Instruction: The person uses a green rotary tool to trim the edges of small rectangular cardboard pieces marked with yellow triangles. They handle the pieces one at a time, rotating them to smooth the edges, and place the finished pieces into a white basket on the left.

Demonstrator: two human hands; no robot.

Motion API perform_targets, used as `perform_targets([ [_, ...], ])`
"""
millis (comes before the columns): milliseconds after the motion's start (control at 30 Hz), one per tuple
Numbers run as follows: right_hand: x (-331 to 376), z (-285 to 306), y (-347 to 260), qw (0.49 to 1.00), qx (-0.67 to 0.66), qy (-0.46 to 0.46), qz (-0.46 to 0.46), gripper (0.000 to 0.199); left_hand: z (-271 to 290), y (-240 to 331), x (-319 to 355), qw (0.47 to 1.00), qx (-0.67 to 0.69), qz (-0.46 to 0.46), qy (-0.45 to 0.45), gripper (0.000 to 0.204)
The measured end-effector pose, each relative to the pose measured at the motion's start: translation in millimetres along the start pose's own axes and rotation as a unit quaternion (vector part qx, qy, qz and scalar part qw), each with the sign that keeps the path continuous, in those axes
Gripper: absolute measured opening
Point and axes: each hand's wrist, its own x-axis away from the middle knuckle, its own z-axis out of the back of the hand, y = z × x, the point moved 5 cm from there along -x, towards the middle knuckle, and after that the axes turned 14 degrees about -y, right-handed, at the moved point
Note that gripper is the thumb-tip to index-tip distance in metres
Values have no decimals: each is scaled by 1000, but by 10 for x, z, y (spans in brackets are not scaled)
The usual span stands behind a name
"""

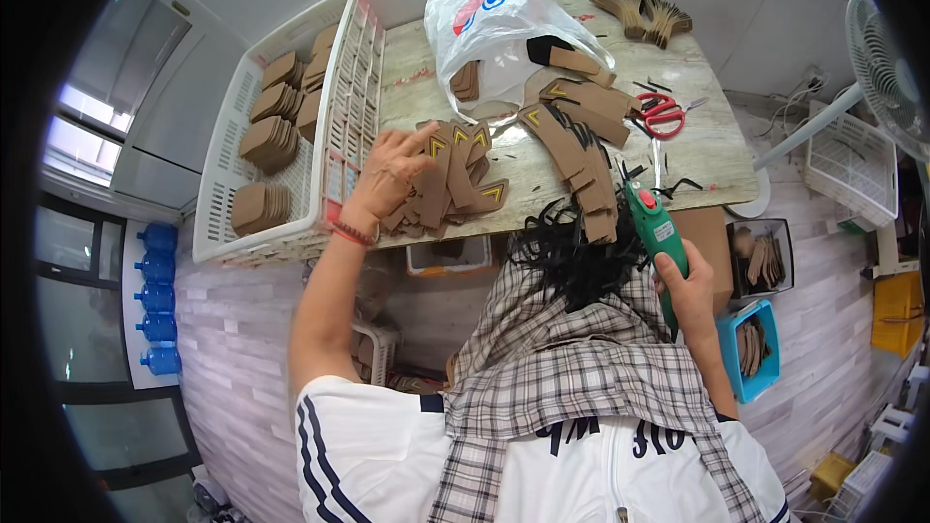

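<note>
My right hand [688, 283] is wrapped round the green handle of a pair of electric scissors [659, 225] with a red button, its blade end toward the table. On the left, my left hand [395, 172] has its fingers spread over a loose pile of brown fabric pieces [453, 174] with yellow chevron marks. Nothing shows held in it. Between the hands, an overlapping row of brown pieces [572, 157] with black edging reaches over the table's front edge. A heap of black trimmed strips [581, 257] lies on my checked apron [572, 387].
A white plastic crate [334, 116] with stacked brown pieces stands left. A white plastic bag [494, 29] lies at the back, near red-handled scissors [663, 116] and more brown pieces [642, 17]. Right of my lap are a blue basket [738, 383] and a fan [886, 44].
</note>
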Motion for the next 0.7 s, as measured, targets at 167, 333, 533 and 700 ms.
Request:
perform_targets([
  [167,-10,-85,32,1000,-15,12,-10,31,-254,506,-118,980,28,182,81,58],
  [333,22,43,-21,1000,5,5,2,31,-885,261,-170,974,61,210,54,83],
  [533,36,19,39,1000,-16,16,2,31,-447,340,-366,955,52,268,116,58],
  [700,23,27,9,1000,-11,0,-4,32,-1183,341,-1147,769,477,379,193,35],
])
